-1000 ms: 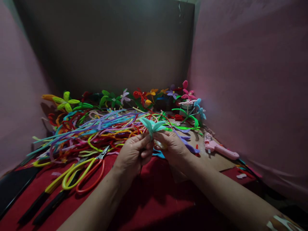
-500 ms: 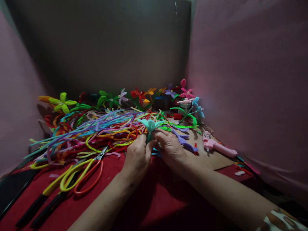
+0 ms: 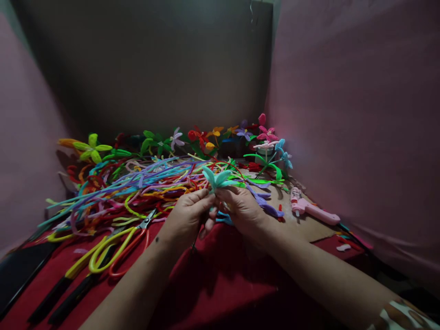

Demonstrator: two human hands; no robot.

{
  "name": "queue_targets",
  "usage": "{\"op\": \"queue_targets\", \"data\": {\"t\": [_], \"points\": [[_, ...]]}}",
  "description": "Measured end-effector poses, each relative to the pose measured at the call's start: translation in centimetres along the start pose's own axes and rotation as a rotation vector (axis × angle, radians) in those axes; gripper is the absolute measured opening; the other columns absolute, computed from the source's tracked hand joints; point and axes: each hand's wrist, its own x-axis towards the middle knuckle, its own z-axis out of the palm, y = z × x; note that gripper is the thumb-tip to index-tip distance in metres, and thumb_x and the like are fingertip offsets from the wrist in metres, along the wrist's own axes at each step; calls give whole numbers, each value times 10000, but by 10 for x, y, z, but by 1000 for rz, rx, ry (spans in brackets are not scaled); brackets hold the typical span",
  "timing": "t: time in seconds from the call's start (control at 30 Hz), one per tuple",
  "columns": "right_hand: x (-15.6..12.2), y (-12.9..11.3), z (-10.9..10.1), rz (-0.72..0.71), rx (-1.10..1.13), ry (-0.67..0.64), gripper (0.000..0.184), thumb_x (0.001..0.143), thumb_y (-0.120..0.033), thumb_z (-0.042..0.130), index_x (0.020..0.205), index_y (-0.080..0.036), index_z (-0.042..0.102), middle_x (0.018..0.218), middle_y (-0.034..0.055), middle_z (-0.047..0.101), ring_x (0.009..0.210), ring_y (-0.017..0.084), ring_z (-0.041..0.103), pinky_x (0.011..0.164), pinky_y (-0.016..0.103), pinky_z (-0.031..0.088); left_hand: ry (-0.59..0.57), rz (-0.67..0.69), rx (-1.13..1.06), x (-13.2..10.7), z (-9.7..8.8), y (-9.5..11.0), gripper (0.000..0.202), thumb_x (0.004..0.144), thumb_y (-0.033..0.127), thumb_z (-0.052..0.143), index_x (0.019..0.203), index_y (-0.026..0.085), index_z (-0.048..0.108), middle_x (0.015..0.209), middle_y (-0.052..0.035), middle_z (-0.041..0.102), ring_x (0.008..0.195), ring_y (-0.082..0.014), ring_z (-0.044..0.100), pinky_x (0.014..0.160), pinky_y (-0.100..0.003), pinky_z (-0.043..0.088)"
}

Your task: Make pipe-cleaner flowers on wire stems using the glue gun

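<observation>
A mint-green pipe-cleaner flower (image 3: pixel 217 178) stands between my two hands, its petals spread upward. My left hand (image 3: pixel 190 213) pinches its base from the left with thumb and forefinger. From the right, my right hand (image 3: pixel 242 206) grips the same base, fingertips meeting those of the left. The fingers hide most of the flower's lower end. Just behind the hands lies a heap of loose pipe cleaners (image 3: pixel 137 183) in many colours. Purple pipe-cleaner petals (image 3: pixel 263 199) rest beside my right hand on a piece of cardboard (image 3: pixel 309 229).
Scissors with red handles (image 3: pixel 129 256) and pliers with yellow-and-black handles (image 3: pixel 79 270) lie at the left front on the red cloth (image 3: pixel 220 284). A pink glue gun (image 3: pixel 312 208) is on the right. Finished flowers (image 3: pixel 197 135) line the back, and pink sheets (image 3: pixel 354 114) hang at the sides.
My left hand has turned and shifted slightly left, its lower fingers now showing beneath the flower. The flower has rotated, its petals pointing more upward. My right hand has stayed nearly in place.
</observation>
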Motion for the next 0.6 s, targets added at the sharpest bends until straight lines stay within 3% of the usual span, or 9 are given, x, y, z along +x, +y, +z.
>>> {"op": "queue_targets", "data": {"t": [0.13, 0.2, 0.27, 0.33, 0.43, 0.5, 0.6], "points": [[0, -3, -3, -12, 18, -131, 212, 680, -329, 681, 575, -151, 633, 551, -11, 585, 514, 99, 526, 578, 256, 423, -188, -127, -364, -2, -1, -2, 201, 758, 309, 583, 652, 157, 505, 469, 83, 398, 272, -2, 197, 240, -124, 216], [-1, -2, -3, -48, 31, -114, 197, 685, -306, 676, 573, -149, 635, 559, -2, 594, 542, 111, 541, 607, 266, 439, -241, -140, -383, -1, -2, -3, 223, 757, 311, 584, 627, 155, 492, 457, 89, 376, 278, 3, 162, 245, -122, 203], [-2, 0, -2, -55, 57, -64, 140, 681, -296, 680, 654, -161, 652, 572, -8, 588, 538, 120, 536, 581, 272, 443, -227, -95, -236, 0, -2, -2, 259, 784, 347, 551, 618, 156, 495, 443, 74, 402, 279, -18, 245, 276, -148, 266], [-1, 3, -1, -51, 90, -17, 131, 675, -302, 686, 726, -186, 653, 590, -21, 580, 511, 116, 510, 534, 269, 432, -103, 21, 54, 2, -2, -1, 264, 789, 379, 545, 651, 156, 527, 471, 39, 489, 340, -67, 408, 365, -196, 375], [2, 6, 2, -96, 111, 57, 137, 644, -302, 710, 719, -204, 650, 631, -29, 589, 531, 115, 503, 538, 267, 427, 170, 232, 503, 3, 1, -3, 221, 732, 357, 621, 834, 164, 594, 687, -15, 641, 548, -136, 573, 537, -247, 453], [2, 6, 3, -125, 103, 125, 148, 616, -296, 730, 704, -203, 656, 668, -26, 602, 585, 119, 516, 578, 265, 429, 286, 313, 713, 3, 4, -7, 219, 735, 339, 611, 881, 176, 609, 727, -22, 657, 602, -155, 587, 571, -258, 445], [1, 4, 5, -103, 45, 179, 168, 588, -297, 749, 684, -191, 661, 687, -20, 602, 616, 114, 503, 598, 257, 417, 337, 350, 823, 0, 9, -13, 150, 801, 297, 513, 760, 184, 603, 546, 13, 585, 486, -130, 530, 522, -242, 405]]}}
